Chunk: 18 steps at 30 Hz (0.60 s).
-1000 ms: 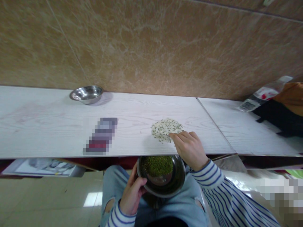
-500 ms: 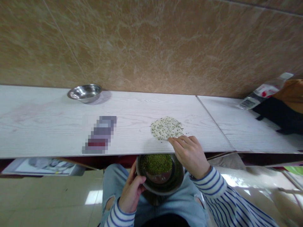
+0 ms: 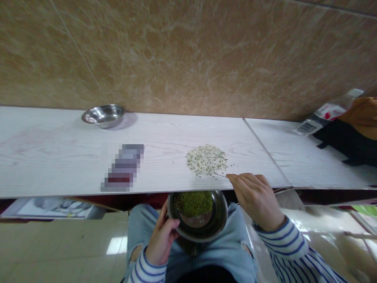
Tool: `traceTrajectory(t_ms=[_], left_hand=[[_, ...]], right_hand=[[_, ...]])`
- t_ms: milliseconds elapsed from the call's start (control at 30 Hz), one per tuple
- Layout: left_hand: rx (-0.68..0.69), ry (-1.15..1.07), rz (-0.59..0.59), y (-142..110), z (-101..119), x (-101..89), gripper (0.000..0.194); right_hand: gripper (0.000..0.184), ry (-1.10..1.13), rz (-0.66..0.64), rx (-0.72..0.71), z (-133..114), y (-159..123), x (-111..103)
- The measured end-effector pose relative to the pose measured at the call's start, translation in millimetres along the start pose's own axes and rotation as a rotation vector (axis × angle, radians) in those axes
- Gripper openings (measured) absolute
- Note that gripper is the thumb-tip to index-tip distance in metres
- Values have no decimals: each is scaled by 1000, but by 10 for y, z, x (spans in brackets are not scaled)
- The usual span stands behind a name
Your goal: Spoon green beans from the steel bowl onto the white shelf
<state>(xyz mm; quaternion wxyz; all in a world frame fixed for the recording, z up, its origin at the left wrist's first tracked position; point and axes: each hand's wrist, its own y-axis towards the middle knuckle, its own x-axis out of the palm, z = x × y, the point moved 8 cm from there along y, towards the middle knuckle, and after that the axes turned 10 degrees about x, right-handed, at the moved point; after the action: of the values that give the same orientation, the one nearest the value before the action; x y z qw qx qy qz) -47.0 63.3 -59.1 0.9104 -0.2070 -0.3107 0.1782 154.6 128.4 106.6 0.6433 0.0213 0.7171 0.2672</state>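
My left hand [image 3: 163, 236] grips the left rim of a steel bowl [image 3: 219, 226], thumb over the edge. The bowl sits at my lap against the table's front edge, tilted, with green mung beans [image 3: 194, 202] gathered on its far side. My right hand [image 3: 253, 196] is closed on the end of a thin metal utensil [image 3: 220, 175], perhaps a spoon; its head cannot be made out. The utensil's far end reaches the near right edge of a flat pile of white rice grains mixed with green beans [image 3: 207, 159] on the table. A few loose beans lie around the pile.
On the white table [image 3: 165, 133], a second steel bowl [image 3: 104, 116] stands by the wall at the back left. A blurred-out flat object [image 3: 123, 167] lies left of the pile. Far right are a plastic bottle [image 3: 326, 114] and a black and brown bag [image 3: 350, 141]. Open drawers show below.
My right hand has moved right and slightly nearer, drawing the utensil to the pile's near right edge. A few more beans lie loose there. My left hand still holds the bowl.
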Motion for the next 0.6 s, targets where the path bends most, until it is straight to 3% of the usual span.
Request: traceTrajectory(t_ms=[233, 600], left_hand=[[-12, 7, -2, -12, -34, 72, 75], [-7, 53, -48, -36, -14, 144, 79]], right_hand=[[24, -38, -14, 10, 73, -144, -29], [25, -32, -10, -4, -25, -160, -21]])
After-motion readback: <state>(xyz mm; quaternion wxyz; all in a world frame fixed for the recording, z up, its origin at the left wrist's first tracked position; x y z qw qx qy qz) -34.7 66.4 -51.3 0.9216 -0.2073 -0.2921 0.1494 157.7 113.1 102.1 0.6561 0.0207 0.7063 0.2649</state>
